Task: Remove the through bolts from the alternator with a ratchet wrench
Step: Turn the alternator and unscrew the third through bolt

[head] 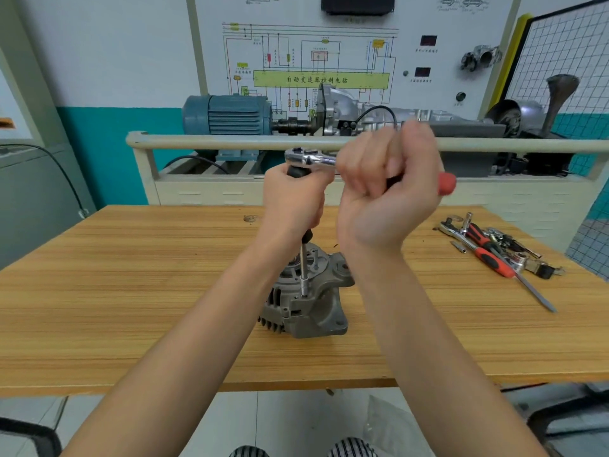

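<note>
Alternator [308,301] stands on the wooden table [131,291], below both hands. Left hand [291,201] has its grip curled tight round the black handle of a long extension shaft [303,262] that runs straight down from it; the socket end sits on a bolt head on the alternator's top face. Ratchet wrench [313,159] head sits atop that handle, just above the left grip. Right hand [385,189], blurred, is clamped round the wrench's handle, red end sticking out past it to the right. Pile of spare tools [494,249] lies on the table well right of the right grip.
</note>
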A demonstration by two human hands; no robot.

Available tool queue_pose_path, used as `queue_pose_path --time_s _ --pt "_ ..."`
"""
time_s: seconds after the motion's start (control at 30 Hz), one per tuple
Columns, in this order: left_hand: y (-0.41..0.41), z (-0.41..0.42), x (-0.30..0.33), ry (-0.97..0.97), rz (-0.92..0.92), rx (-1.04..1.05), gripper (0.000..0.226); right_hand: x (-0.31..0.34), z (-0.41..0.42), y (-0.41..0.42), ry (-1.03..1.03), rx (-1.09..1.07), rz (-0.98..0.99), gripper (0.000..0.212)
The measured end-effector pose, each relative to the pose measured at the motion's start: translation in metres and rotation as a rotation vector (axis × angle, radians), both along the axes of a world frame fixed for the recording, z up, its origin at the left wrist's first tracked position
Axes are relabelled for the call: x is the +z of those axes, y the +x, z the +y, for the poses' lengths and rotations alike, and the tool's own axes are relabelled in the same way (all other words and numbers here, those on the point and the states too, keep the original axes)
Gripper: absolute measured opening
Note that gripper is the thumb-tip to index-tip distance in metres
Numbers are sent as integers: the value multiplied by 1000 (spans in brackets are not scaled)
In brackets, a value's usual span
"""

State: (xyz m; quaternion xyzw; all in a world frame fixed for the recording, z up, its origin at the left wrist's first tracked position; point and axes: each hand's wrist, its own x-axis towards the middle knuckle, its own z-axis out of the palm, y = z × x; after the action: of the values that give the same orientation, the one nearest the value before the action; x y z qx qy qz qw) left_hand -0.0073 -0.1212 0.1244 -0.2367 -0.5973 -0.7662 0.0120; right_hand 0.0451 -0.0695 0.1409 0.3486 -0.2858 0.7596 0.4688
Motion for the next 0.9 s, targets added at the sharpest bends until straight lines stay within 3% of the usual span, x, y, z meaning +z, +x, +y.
queue_pose_path --time_s 0.1,0.17,0.27,0.4,0.57,0.77,0.9 --pt "2 3 -3 -47 64 94 42 -12 -18 5 130 -387 76 32" --pt "3 1 -5 -30 75 39 40 -13 -15 7 143 -386 86 32" --pt "-2 -8 -4 1 110 -201 34 -2 3 8 70 -80 54 39" --pt "-14 -19 -1 -26 162 -422 24 9 29 -2 -61 379 -195 44" --pt "-12 -18 -1 -77 87 -546 42 14 48 -33 -299 801 -361 45" --pt "-7 -9 -2 -36 26 -299 53 15 45 -28 -314 719 -334 43" --pt "0 -3 -1 -38 2 -95 49 7 28 -4 -203 427 -199 51"
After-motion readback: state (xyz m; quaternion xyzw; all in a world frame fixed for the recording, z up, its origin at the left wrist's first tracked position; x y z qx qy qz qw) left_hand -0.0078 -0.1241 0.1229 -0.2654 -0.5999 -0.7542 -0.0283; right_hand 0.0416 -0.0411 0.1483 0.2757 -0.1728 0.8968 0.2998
